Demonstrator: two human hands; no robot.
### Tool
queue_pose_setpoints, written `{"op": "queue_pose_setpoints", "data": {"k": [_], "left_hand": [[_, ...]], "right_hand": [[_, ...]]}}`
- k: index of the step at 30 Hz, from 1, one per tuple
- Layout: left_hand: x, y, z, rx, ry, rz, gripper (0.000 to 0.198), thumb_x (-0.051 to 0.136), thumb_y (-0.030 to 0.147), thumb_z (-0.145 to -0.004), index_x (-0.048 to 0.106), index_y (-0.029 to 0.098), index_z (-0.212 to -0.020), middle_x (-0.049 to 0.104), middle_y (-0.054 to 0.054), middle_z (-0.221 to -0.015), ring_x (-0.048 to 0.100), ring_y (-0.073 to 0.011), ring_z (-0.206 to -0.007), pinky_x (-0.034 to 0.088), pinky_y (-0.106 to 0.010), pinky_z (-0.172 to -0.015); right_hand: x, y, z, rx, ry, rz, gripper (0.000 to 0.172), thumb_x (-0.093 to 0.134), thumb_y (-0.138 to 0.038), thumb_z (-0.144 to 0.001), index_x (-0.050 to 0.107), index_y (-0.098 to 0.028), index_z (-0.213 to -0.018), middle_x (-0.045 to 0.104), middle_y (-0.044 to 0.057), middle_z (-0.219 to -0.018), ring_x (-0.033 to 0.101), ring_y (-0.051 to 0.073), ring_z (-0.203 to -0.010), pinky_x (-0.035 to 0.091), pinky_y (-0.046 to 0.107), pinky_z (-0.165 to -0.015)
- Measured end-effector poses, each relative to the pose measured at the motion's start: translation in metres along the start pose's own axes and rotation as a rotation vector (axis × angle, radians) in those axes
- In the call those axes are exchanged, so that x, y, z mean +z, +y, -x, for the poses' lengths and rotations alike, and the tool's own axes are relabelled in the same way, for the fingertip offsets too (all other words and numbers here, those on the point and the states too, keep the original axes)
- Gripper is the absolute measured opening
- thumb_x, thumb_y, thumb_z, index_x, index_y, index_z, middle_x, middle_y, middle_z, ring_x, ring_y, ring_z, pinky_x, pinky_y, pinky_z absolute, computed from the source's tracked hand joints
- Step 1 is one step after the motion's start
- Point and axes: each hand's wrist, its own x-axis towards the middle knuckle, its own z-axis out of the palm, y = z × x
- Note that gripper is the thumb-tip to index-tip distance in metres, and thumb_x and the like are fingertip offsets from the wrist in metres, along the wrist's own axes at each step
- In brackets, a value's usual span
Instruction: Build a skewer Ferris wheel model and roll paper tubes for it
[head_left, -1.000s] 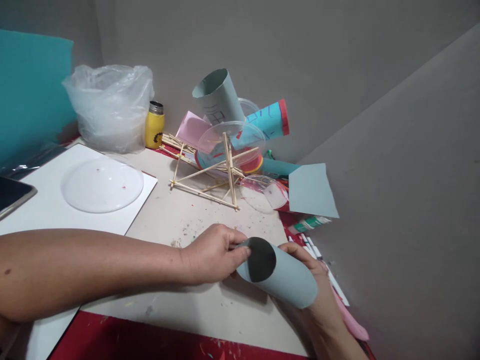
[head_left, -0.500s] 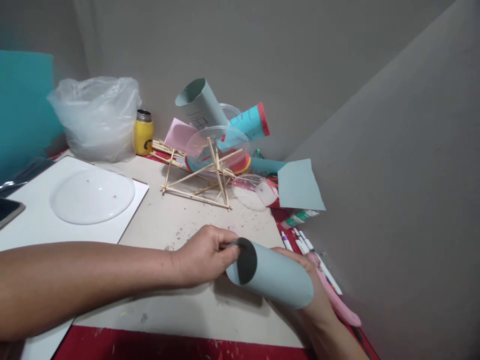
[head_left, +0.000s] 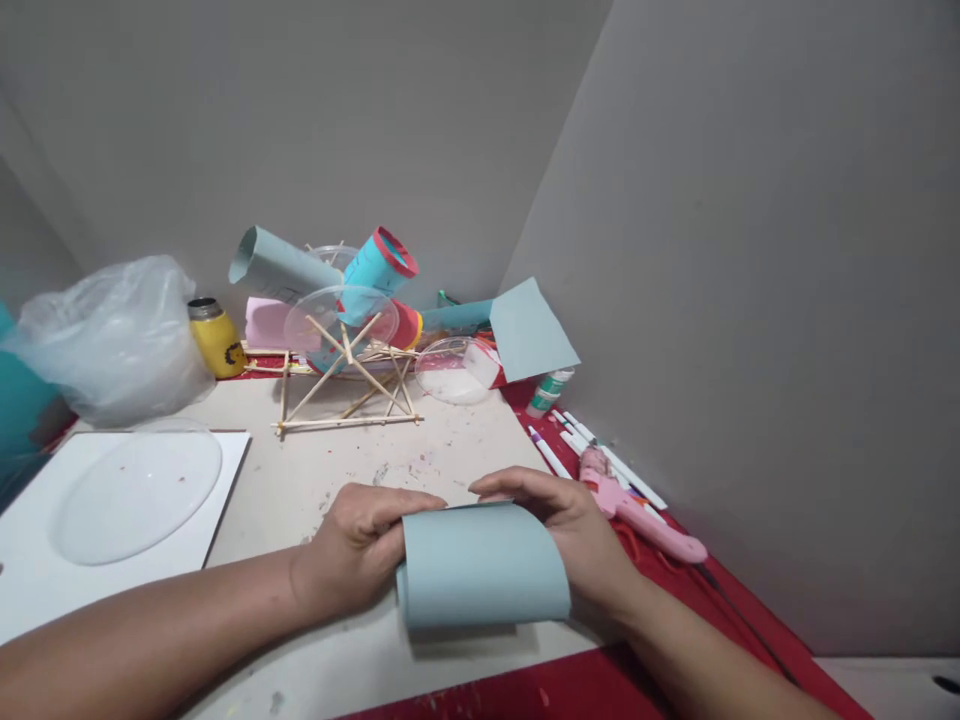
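Observation:
A rolled sheet of pale blue-grey paper (head_left: pixel 484 570) lies sideways between my hands, just above the board on the table. My left hand (head_left: pixel 360 540) pinches its left end, thumb and fingers at the upper edge. Curled round the right end is my right hand (head_left: pixel 574 530), its fingertips on the top edge where the paper overlaps. Beyond them stands a stick frame (head_left: pixel 349 425) bearing clear plastic discs (head_left: pixel 300 325), a grey-blue paper tube (head_left: pixel 281 265) and a bright blue tube with a red rim (head_left: pixel 375 270).
Along the right lie a pink glue gun (head_left: pixel 652 525), several markers (head_left: pixel 547 450) and a small green-and-white bottle (head_left: pixel 551 390). At the left are a plastic bag (head_left: pixel 112 340), a yellow bottle (head_left: pixel 217 340) and a clear lid (head_left: pixel 142 495) on white sheets. A grey-blue sheet (head_left: pixel 532 330) leans at the back right.
The paper roll has turned from slanted, with its open end facing me, to nearly level. The wheel of tubes on the stick frame has rotated, and my view has shifted right.

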Motion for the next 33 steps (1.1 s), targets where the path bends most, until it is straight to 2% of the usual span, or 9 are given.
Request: {"op": "queue_pose_setpoints", "data": {"k": [3, 6, 11, 16, 19, 22, 26, 30, 33], "left_hand": [[-0.004, -0.002, 0.001, 0.209, -0.01, -0.131, 0.028, 0.052, 0.014, -0.089, 0.072, 0.016, -0.109, 0.076, -0.009, -0.081, 0.072, -0.0167, -0.068, 0.052, -0.022, -0.064], [-0.006, -0.002, 0.001, 0.338, -0.023, -0.199, 0.034, 0.05, 0.013, -0.09, 0.067, 0.018, -0.119, 0.075, -0.008, -0.077, 0.07, -0.0167, -0.063, 0.051, -0.023, -0.061], [-0.007, -0.003, 0.003, 0.382, -0.018, -0.235, 0.042, 0.052, 0.008, -0.087, 0.061, 0.02, -0.125, 0.074, -0.007, -0.077, 0.069, -0.0178, -0.065, 0.049, -0.025, -0.062], [-0.006, -0.004, 0.003, 0.374, -0.019, -0.198, 0.043, 0.056, 0.005, -0.082, 0.062, 0.021, -0.121, 0.076, -0.007, -0.087, 0.071, -0.0178, -0.07, 0.051, -0.024, -0.066], [-0.005, 0.001, 0.001, 0.239, -0.024, -0.127, 0.029, 0.055, 0.008, -0.083, 0.069, 0.019, -0.106, 0.076, -0.008, -0.086, 0.072, -0.0173, -0.073, 0.052, -0.022, -0.068], [-0.002, 0.006, -0.003, -0.06, 0.017, -0.001, 0.016, 0.056, 0.015, -0.082, 0.071, 0.016, -0.085, 0.073, -0.005, -0.072, 0.065, -0.0146, -0.062, 0.049, -0.021, -0.06], [0.002, 0.008, -0.009, -0.407, 0.055, 0.301, 0.012, 0.06, 0.016, -0.071, 0.061, 0.013, -0.059, 0.058, 0.002, -0.055, 0.049, -0.0089, -0.051, 0.041, -0.018, -0.05], [0.003, 0.007, -0.014, -0.512, 0.032, 0.441, 0.011, 0.063, 0.019, -0.066, 0.063, 0.011, -0.059, 0.058, 0.001, -0.057, 0.048, -0.0087, -0.054, 0.041, -0.018, -0.053], [0.003, 0.01, -0.017, -0.536, 0.038, 0.444, 0.013, 0.062, 0.019, -0.065, 0.063, 0.011, -0.056, 0.059, 0.001, -0.054, 0.05, -0.0086, -0.052, 0.04, -0.018, -0.051]], "right_hand": [[-0.001, 0.0, 0.001, 0.015, -0.047, -0.016, 0.018, 0.075, -0.017, -0.066, 0.077, -0.02, -0.084, 0.074, 0.003, -0.073, 0.066, 0.016, -0.065, 0.051, 0.023, -0.057], [-0.003, -0.002, 0.001, -0.103, -0.086, 0.058, 0.011, 0.072, -0.017, -0.07, 0.078, -0.021, -0.079, 0.076, 0.004, -0.073, 0.068, 0.017, -0.067, 0.053, 0.025, -0.06], [-0.007, -0.002, -0.001, -0.326, -0.148, 0.109, 0.017, 0.066, -0.015, -0.076, 0.08, -0.022, -0.081, 0.077, 0.004, -0.074, 0.07, 0.017, -0.065, 0.054, 0.025, -0.061], [-0.008, 0.0, -0.001, -0.378, -0.158, 0.102, 0.022, 0.064, -0.013, -0.077, 0.081, -0.024, -0.085, 0.078, 0.004, -0.077, 0.072, 0.018, -0.068, 0.056, 0.027, -0.063], [-0.006, -0.003, -0.001, -0.324, -0.148, 0.088, 0.019, 0.065, -0.017, -0.076, 0.081, -0.024, -0.081, 0.078, 0.005, -0.076, 0.072, 0.02, -0.068, 0.056, 0.028, -0.063], [-0.002, -0.005, -0.001, -0.155, -0.106, 0.013, 0.012, 0.069, -0.022, -0.073, 0.081, -0.021, -0.075, 0.077, 0.006, -0.073, 0.069, 0.019, -0.065, 0.054, 0.026, -0.059], [0.002, -0.004, -0.004, 0.091, -0.122, -0.153, 0.012, 0.074, -0.03, -0.071, 0.079, -0.019, -0.07, 0.07, 0.001, -0.06, 0.06, 0.014, -0.055, 0.048, 0.023, -0.053], [0.0, 0.0, -0.007, 0.158, -0.161, -0.191, 0.02, 0.077, -0.033, -0.069, 0.074, -0.016, -0.057, 0.062, -0.002, -0.053, 0.049, 0.008, -0.048, 0.041, 0.02, -0.049], [-0.001, 0.004, -0.008, 0.168, -0.164, -0.207, 0.023, 0.075, -0.034, -0.072, 0.073, -0.016, -0.058, 0.059, -0.002, -0.051, 0.047, 0.008, -0.047, 0.039, 0.02, -0.049]]}}
